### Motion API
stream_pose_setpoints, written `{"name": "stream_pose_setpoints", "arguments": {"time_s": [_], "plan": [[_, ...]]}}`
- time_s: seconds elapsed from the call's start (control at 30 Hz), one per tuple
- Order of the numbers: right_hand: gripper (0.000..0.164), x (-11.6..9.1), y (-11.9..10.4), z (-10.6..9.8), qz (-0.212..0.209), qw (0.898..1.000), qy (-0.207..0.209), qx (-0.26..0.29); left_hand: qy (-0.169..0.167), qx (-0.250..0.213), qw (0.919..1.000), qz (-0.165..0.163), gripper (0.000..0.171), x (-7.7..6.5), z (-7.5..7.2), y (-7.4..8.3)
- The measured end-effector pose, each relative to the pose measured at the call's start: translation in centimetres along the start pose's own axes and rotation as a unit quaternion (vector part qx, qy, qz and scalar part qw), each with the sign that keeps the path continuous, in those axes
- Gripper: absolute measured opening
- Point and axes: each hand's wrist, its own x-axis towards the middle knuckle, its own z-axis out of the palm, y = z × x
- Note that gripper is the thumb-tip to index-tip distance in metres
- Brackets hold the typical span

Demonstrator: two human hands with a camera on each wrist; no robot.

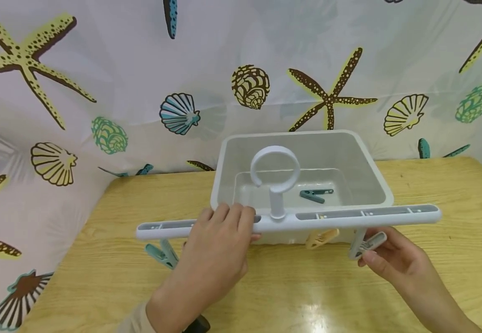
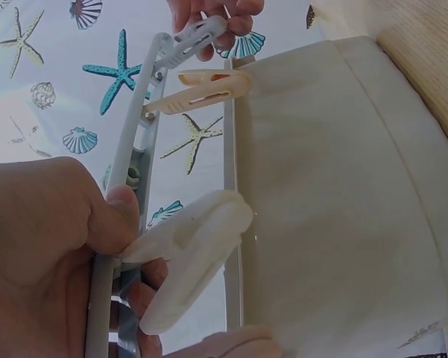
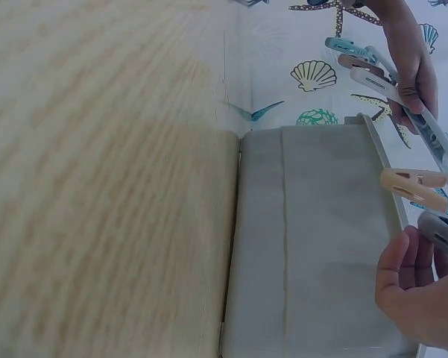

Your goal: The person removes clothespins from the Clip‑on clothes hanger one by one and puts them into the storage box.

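My left hand (image 1: 217, 252) grips a white hanger bar (image 1: 349, 221) with an open ring hook on top, holding it level in front of a pale grey bin (image 1: 375, 169). Several clothespins hang from the bar: a teal clothespin (image 1: 157, 254) at the left end, a white clothespin (image 2: 201, 253) by my left thumb, and a pale orange clothespin (image 1: 321, 237) right of centre. Near the bar's right end, my right hand (image 1: 407, 266) pinches a grey clothespin (image 1: 363, 245) from below. Its fingers are partly hidden behind that clothespin in the head view.
Inside the bin lies a dark teal clothespin (image 1: 313, 195). The bin stands on a wooden table (image 1: 440, 185), against a white cloth (image 1: 207, 55) printed with shells and starfish. A dark object (image 1: 198, 324) shows beside my left wrist.
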Motion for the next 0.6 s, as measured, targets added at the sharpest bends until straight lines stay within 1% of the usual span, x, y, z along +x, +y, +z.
{"name": "stream_pose_setpoints", "arguments": {"time_s": [0.1,0.17,0.3,0.37,0.4,0.43,0.47,0.5,0.53,0.57,0.6], "plan": [[0.024,0.0,-0.1,0.2,-0.014,1.0,-0.011,-0.001,-0.003,0.0,1.0,0.008,0.023,0.0,0.1,0.0],[0.023,0.2,-0.2,0.1,-0.042,0.999,-0.029,0.009,-0.007,-0.001,0.9999,0.014,0.022,0.0,0.2,0.1],[0.027,0.5,-0.4,-0.2,-0.091,0.993,-0.054,0.057,-0.015,-0.009,0.9996,0.021,0.019,0.0,0.2,0.1],[0.026,0.8,-0.2,-0.1,-0.134,0.987,-0.053,0.077,-0.023,-0.014,0.9994,0.023,0.018,-0.1,0.1,0.2],[0.023,0.8,-0.1,0.0,-0.159,0.983,-0.047,0.075,-0.027,-0.018,0.9992,0.022,0.017,-0.1,0.1,0.3],[0.02,0.9,0.1,0.2,-0.193,0.979,-0.034,0.063,-0.03,-0.02,0.9991,0.022,0.017,-0.2,0.0,0.3],[0.015,1.0,0.2,0.3,-0.221,0.975,-0.01,0.029,-0.032,-0.025,0.999,0.019,0.017,-0.2,-0.2,0.4],[0.011,1.0,0.3,0.5,-0.256,0.966,0.016,-0.014,-0.034,-0.027,0.9989,0.017,0.017,-0.3,-0.3,0.4],[0.013,1.1,0.4,0.7,-0.292,0.953,0.049,-0.065,-0.037,-0.031,0.9987,0.016,0.017,-0.3,-0.5,0.5],[0.021,1.2,0.3,0.8,-0.318,0.935,0.091,-0.13,-0.039,-0.035,0.9985,0.014,0.017,-0.4,-0.6,0.6],[0.03,1.2,0.2,0.9,-0.336,0.912,0.134,-0.194,-0.042,-0.037,0.9984,0.012,0.017,-0.4,-0.8,0.6]]}}
